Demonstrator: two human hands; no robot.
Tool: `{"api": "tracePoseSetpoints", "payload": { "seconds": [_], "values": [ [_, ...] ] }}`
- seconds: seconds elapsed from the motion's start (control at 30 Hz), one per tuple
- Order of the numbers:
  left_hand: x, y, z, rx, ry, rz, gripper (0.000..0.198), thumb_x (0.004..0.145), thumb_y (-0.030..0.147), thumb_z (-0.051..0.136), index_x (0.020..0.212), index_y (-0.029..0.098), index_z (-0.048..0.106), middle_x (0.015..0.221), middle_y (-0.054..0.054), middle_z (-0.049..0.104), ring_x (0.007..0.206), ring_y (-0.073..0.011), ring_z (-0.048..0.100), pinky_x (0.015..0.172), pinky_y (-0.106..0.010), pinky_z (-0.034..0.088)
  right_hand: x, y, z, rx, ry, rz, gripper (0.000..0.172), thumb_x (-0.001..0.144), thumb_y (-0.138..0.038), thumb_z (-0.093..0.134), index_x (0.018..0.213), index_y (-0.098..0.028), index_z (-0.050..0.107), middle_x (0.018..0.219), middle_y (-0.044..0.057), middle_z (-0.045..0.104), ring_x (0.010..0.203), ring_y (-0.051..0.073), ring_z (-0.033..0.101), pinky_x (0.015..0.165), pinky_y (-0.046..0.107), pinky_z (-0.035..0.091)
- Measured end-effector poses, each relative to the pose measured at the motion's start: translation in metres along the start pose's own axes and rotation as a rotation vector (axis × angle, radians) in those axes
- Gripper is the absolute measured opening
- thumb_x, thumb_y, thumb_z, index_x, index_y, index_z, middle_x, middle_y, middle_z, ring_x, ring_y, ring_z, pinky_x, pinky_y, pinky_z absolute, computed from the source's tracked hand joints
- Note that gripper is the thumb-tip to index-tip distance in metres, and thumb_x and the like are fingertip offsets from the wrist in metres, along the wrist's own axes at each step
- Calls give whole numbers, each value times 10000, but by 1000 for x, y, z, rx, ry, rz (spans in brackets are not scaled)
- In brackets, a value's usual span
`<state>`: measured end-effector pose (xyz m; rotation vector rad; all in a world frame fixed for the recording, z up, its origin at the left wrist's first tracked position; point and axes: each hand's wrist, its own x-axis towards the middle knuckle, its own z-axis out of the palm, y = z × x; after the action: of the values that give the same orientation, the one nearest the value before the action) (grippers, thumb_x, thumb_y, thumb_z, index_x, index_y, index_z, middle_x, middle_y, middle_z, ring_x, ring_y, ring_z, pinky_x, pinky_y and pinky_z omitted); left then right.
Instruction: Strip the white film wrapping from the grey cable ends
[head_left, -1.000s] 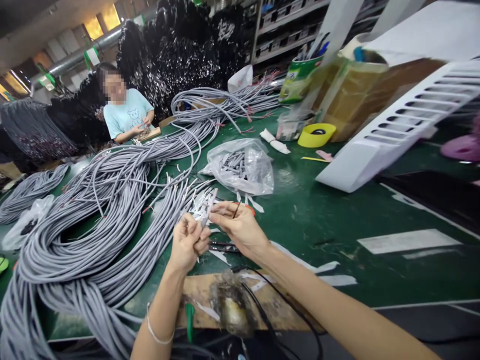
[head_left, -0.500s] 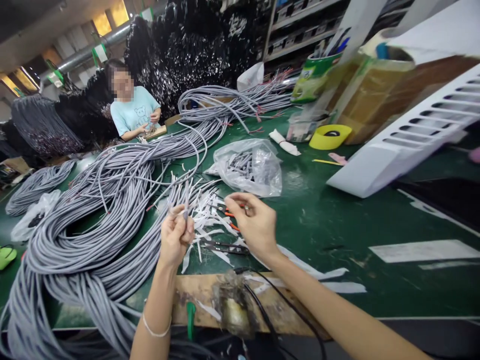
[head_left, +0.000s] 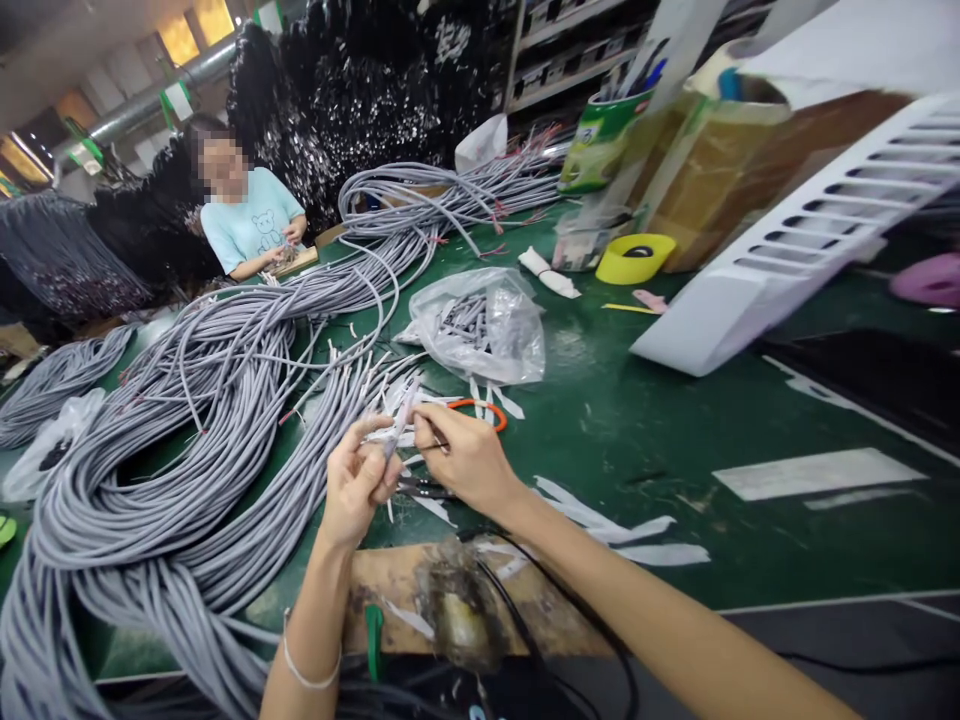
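Note:
My left hand [head_left: 358, 478] holds the end of a grey cable [head_left: 393, 440] upright between thumb and fingers. Against its whitish tip, my right hand [head_left: 466, 455] pinches with thumb and forefinger; what it grips is too small to make out. Behind and below both hands lie white strips [head_left: 585, 515] and a tool with an orange handle [head_left: 491, 408], partly hidden by my right hand. Dark scissors or pliers [head_left: 424, 489] lie under the hands. Many grey cables [head_left: 172, 480] are coiled to the left, their stripped ends near my left hand.
A clear bag of small grey pieces [head_left: 487, 325] lies beyond the hands. A stained wooden board [head_left: 397, 580] with wires is at the front edge. A white slotted holder [head_left: 787, 240] and yellow tape roll [head_left: 636, 258] stand right. A person [head_left: 251, 215] sits across the table.
My right hand has moved left and down to the cable tip at my left hand, its fingers closing there. The cable has tilted to the right. The whole view has shifted slightly.

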<state>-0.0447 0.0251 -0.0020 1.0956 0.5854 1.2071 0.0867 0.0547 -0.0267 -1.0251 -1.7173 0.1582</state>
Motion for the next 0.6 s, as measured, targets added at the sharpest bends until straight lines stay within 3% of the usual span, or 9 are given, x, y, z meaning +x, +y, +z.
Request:
{"api": "tracePoseSetpoints", "payload": {
  "seconds": [0.13, 0.23, 0.3, 0.4, 0.5, 0.6],
  "values": [
    [-5, 13, -2, 18, -4, 71, 250, 760, 331, 639, 982, 222, 606, 465, 84, 308, 371, -20, 187, 345, -125, 150, 11, 26, -8, -85, 39, 203, 215, 751, -163, 421, 671, -182, 619, 565, 30, 636, 495, 146, 568, 506, 236, 413],
    [-4, 20, -7, -4, 96, 165, 218, 763, 319, 638, 961, 233, 605, 474, 84, 336, 360, -15, 174, 344, -133, 137, 19, 37, -19, -121, 145, 312, 210, 729, -156, 451, 584, -180, 600, 455, 16, 578, 398, 133, 502, 442, 235, 373],
    [1, 18, -9, 15, 174, 133, 211, 751, 312, 652, 927, 209, 599, 476, 86, 354, 355, -9, 167, 343, -133, 118, 20, 28, -22, -96, 184, 310, 195, 763, -186, 468, 676, -171, 642, 542, 21, 633, 444, 123, 538, 465, 219, 400],
    [6, 8, -9, 71, 157, 32, 305, 720, 369, 673, 930, 176, 566, 474, 87, 383, 346, -2, 171, 343, -133, 110, 14, 2, -20, 94, 253, 182, 182, 780, -258, 548, 665, -164, 655, 556, 14, 642, 416, 87, 501, 440, 192, 398],
    [7, 2, -6, 152, 134, 6, 327, 735, 394, 651, 939, 178, 513, 489, 85, 423, 342, -3, 194, 348, -132, 125, 8, -17, -20, 290, 189, 118, 160, 773, -237, 565, 692, -148, 671, 553, 15, 627, 404, 71, 475, 404, 180, 373],
    [4, 0, -3, 253, 128, 9, 282, 769, 387, 613, 904, 187, 466, 510, 80, 462, 347, -8, 219, 353, -131, 147, 7, -21, -22, 487, 5, 253, 207, 794, -259, 511, 838, -138, 673, 548, -1, 579, 398, 66, 444, 371, 177, 339]
  ]
}}
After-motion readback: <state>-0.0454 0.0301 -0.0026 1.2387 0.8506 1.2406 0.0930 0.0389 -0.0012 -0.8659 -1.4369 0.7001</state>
